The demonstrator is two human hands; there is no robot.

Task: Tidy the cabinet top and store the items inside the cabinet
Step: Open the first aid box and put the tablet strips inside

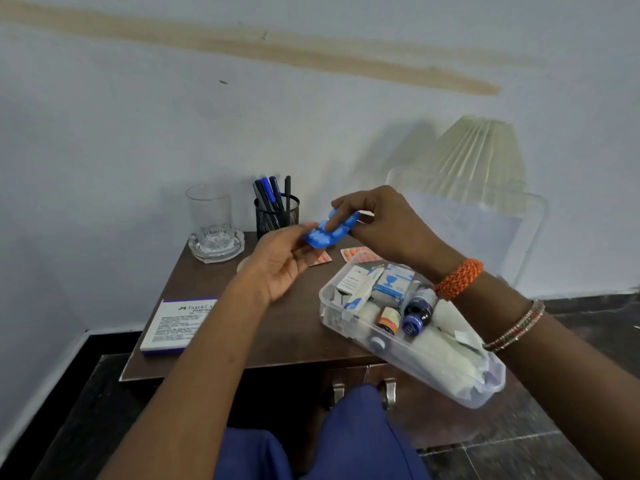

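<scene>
Both hands hold a blue blister strip [330, 232] above the dark wooden cabinet top [284, 323]. My left hand [280, 268] grips its near left end, palm up. My right hand [377, 226] pinches its far end, a finger resting on top. Two orange pill strips [356, 253] lie on the cabinet below. A clear plastic box [408, 341] full of medicine cartons, small bottles and white packets sits at the right front, overhanging the edge. Its clear lid [485, 223] leans up behind it.
A glass [209, 216] stands in a glass ashtray [216, 245] at the back left. Beside it is a black mesh pen holder [277, 213] with several pens. A white Faber-Castell box [180, 325] lies front left. A pleated lampshade [481, 150] stands behind the lid. Cabinet door handles [363, 393] show below.
</scene>
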